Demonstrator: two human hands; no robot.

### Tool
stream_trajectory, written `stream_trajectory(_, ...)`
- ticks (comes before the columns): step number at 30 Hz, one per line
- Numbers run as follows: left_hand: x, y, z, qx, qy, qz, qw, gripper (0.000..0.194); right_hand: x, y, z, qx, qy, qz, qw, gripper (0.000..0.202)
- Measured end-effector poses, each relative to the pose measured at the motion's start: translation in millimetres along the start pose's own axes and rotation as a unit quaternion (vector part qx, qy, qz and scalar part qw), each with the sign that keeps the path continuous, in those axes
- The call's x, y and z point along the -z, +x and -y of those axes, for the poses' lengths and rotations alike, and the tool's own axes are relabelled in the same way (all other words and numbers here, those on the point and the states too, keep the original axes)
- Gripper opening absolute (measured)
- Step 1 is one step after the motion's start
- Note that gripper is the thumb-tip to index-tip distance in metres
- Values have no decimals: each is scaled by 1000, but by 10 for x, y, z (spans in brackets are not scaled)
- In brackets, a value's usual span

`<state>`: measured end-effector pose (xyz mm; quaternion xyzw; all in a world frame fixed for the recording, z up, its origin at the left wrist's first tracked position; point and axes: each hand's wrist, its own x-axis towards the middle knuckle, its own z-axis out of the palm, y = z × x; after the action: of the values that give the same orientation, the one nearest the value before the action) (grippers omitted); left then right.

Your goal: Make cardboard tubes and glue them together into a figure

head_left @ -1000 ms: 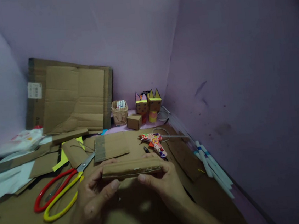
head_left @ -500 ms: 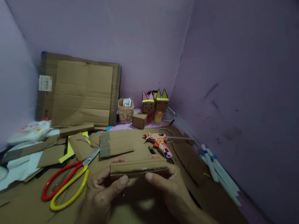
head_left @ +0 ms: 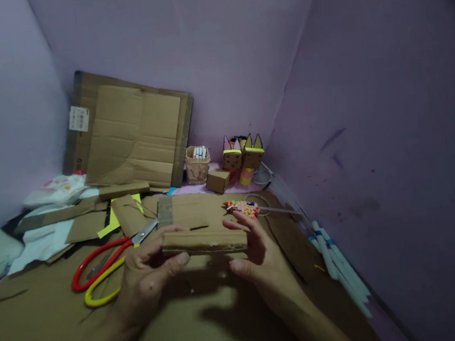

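A folded strip of brown cardboard is held level above the cardboard-covered table. My left hand grips its left end, thumb along the near side and fingers behind. At the other end my right hand is spread, thumb and fingers apart around the strip's right end without closing on it; whether a finger touches it I cannot tell. Left of my left hand lie scissors with one red and one yellow handle. Just beyond my right hand is a flower-patterned glue gun, partly hidden by the fingers.
Big cardboard sheets lean on the back wall. Near them stand a holder of markers, a small cardboard box and two eared cardboard figures. Scraps lie left; white markers lie along the right edge.
My right hand has let go of the strip's right end and opened. My left hand keeps hold of the strip. The whole view has shifted slightly.
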<state>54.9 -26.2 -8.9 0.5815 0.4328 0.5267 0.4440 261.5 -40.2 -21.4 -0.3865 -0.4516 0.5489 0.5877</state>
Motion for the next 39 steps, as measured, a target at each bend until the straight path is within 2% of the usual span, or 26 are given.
stream_trajectory(2, -18, -7, 4, -11, 7, 44, 999, 19, -6, -1, 27, -4, -47, 19, 999, 51)
stream_trajectory(4, 6, 25, 31, -17, 12, 59, 998, 19, 0, 8, 38, 18, -88, 7, 996, 35)
stream_trajectory(6, 62, 84, 67, -12, 18, 28, 999, 18, 6, 21, 17, 54, -118, -7, 992, 31)
stream_trajectory(8, 109, 135, 91, -9, 51, 7, 999, 21, 3, 29, -37, 75, -154, 8, 985, 28)
stream_trajectory(10, 115, 155, 96, -11, 130, 60, 990, 22, -5, 27, -104, 79, -209, 42, 974, 25)
stream_trajectory(13, 57, 126, 83, -46, 273, 171, 946, 18, 3, 11, -172, 64, -312, 102, 943, 27)
stream_trajectory(15, 13, 95, 77, -71, 324, 200, 922, 16, 28, 0, -179, 48, -350, 132, 926, 24)
stream_trajectory(19, -22, 45, 77, -78, 337, 240, 907, 22, 81, -14, -144, 71, -364, 130, 919, 17)
stream_trajectory(21, -30, 13, 91, -73, 338, 249, 905, 19, 81, -19, -120, 93, -387, 147, 906, 22)
stream_trajectory(25, -58, -72, 157, -90, 345, 233, 905, 18, 36, -19, -81, 113, -437, 188, 872, 23)
stream_trajectory(31, -78, -141, 213, -128, 367, 250, 887, 21, -1, -16, -108, 128, -492, 206, 836, 25)
stream_trajectory(33, -78, -158, 205, -154, 408, 258, 862, 22, -15, -41, -125, 132, -526, 213, 813, 24)
stream_trajectory(37, -88, -195, 174, -201, 517, 283, 782, 30, -88, -129, -113, 123, -620, 243, 736, 32)
stream_trajectory(39, -97, -205, 145, -205, 546, 298, 755, 33, -130, -161, -90, 113, -650, 258, 706, 37)
